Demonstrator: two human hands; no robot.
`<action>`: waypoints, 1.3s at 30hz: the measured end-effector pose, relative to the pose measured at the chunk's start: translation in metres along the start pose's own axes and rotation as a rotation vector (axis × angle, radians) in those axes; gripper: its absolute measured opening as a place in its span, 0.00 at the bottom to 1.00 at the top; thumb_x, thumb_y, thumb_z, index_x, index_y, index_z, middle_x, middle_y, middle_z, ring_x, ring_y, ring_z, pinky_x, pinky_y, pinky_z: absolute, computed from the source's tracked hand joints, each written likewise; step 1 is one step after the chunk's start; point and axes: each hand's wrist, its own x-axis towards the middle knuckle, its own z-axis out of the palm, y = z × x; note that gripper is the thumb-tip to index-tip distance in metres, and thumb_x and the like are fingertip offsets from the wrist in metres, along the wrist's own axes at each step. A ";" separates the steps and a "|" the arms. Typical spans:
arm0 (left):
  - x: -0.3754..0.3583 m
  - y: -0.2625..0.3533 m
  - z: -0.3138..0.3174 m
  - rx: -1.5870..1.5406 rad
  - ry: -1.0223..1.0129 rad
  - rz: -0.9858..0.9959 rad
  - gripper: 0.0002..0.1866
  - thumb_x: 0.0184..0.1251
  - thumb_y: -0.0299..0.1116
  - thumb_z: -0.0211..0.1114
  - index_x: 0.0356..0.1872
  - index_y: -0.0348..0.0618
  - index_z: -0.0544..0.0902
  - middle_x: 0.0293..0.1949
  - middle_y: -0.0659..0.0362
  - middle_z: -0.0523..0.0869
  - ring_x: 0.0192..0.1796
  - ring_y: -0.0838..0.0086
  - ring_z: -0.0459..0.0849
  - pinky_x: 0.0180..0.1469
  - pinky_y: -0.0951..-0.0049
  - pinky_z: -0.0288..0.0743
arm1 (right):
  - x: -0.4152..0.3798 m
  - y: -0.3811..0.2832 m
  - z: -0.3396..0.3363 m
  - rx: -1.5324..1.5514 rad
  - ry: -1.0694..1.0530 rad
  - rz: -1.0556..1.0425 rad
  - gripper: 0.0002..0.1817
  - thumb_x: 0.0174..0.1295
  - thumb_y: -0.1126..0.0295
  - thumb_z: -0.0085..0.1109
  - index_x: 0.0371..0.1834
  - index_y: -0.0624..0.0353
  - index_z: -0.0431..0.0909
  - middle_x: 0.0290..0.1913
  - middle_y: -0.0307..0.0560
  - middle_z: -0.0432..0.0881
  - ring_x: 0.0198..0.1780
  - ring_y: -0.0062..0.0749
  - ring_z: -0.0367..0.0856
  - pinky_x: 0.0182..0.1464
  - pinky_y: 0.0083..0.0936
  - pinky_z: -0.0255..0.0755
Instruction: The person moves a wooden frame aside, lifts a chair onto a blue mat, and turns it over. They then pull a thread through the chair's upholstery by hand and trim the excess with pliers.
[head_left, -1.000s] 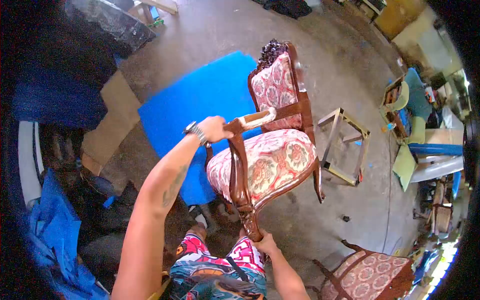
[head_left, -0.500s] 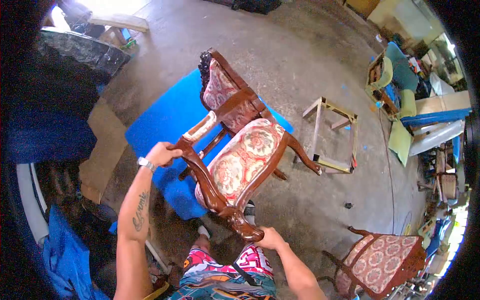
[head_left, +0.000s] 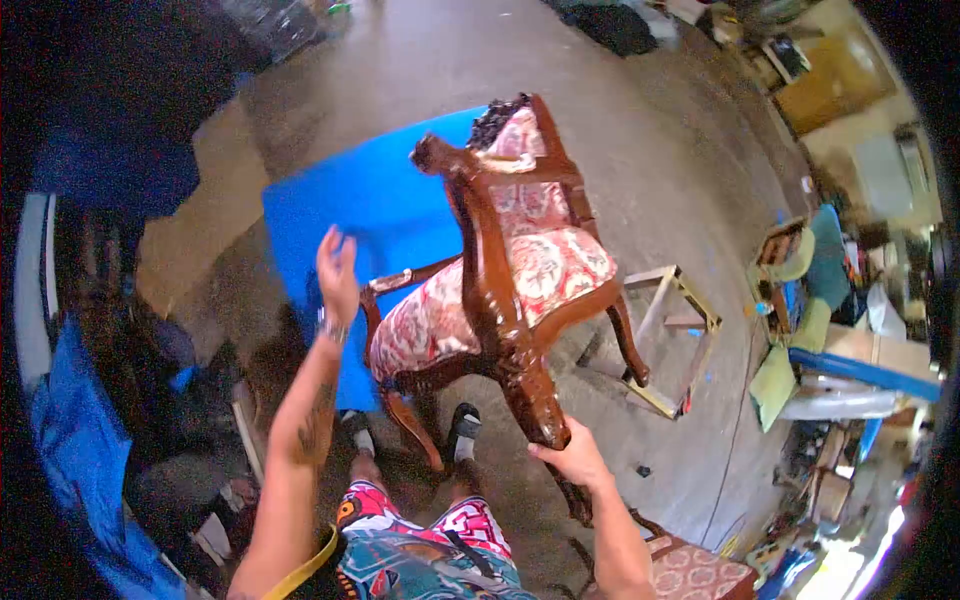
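At the far left a crumpled blue tarp lies along the edge of the view, beside dark clutter that is too dim to name. Further in, a bright blue mat lies flat on the concrete floor. The left hand is raised over this mat with the fingers spread and the palm open; it holds nothing and stands just clear of the chair's padded near armrest, with a watch on its wrist. Right of it is the carved wooden armchair, with dark reddish wood and red-and-cream floral upholstery on seat and back. It is tipped steeply, its carved crest pointing away over the mat's far edge and its seat facing left and toward the person, with part of it over the mat and part over bare concrete. One carved front leg juts down and toward the camera, and the right hand is closed around the foot of that leg, so the grip sits at the chair's nearest and lowest end, with the whole frame rising up and away from it. Under the chair the person's sandalled feet and patterned shorts show. To the right a bare wooden frame stands on the floor just beyond the chair's other legs, and a second floral armchair shows in part at the bottom edge.
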 end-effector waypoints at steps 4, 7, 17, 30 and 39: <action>-0.225 -0.140 -0.150 0.359 0.315 -0.299 0.34 0.71 0.44 0.61 0.70 0.34 0.62 0.66 0.44 0.65 0.66 0.60 0.69 0.67 0.65 0.65 | 0.006 0.006 0.015 0.093 -0.005 0.101 0.28 0.51 0.61 0.75 0.52 0.64 0.76 0.39 0.44 0.83 0.38 0.27 0.80 0.47 0.27 0.75; -0.404 -0.210 -0.229 0.753 0.007 -0.771 0.41 0.67 0.60 0.58 0.68 0.33 0.66 0.66 0.36 0.67 0.67 0.45 0.67 0.69 0.54 0.61 | 0.000 -0.004 0.022 0.138 0.004 -0.050 0.24 0.54 0.64 0.72 0.51 0.65 0.76 0.42 0.42 0.83 0.43 0.25 0.78 0.50 0.28 0.73; -0.437 -0.277 -0.185 0.490 -0.269 -1.059 0.47 0.55 0.69 0.64 0.60 0.33 0.73 0.60 0.44 0.78 0.63 0.58 0.76 0.64 0.62 0.66 | 0.031 0.026 0.030 0.224 0.060 0.064 0.27 0.57 0.41 0.57 0.40 0.57 0.76 0.23 0.44 0.78 0.19 0.31 0.76 0.20 0.27 0.72; -0.255 -0.204 -0.272 0.663 -0.282 -0.612 0.21 0.61 0.49 0.68 0.39 0.39 0.83 0.34 0.53 0.87 0.38 0.64 0.86 0.43 0.63 0.76 | 0.029 0.045 0.042 0.646 0.196 0.168 0.26 0.60 0.41 0.53 0.44 0.54 0.74 0.22 0.44 0.79 0.17 0.34 0.76 0.21 0.29 0.73; -0.252 -0.252 -0.297 0.747 -0.337 -0.613 0.26 0.58 0.45 0.69 0.52 0.36 0.79 0.47 0.47 0.86 0.49 0.57 0.85 0.51 0.61 0.76 | 0.022 0.310 0.138 1.021 0.056 -0.010 0.28 0.58 0.44 0.53 0.52 0.54 0.71 0.34 0.52 0.81 0.26 0.46 0.79 0.28 0.44 0.75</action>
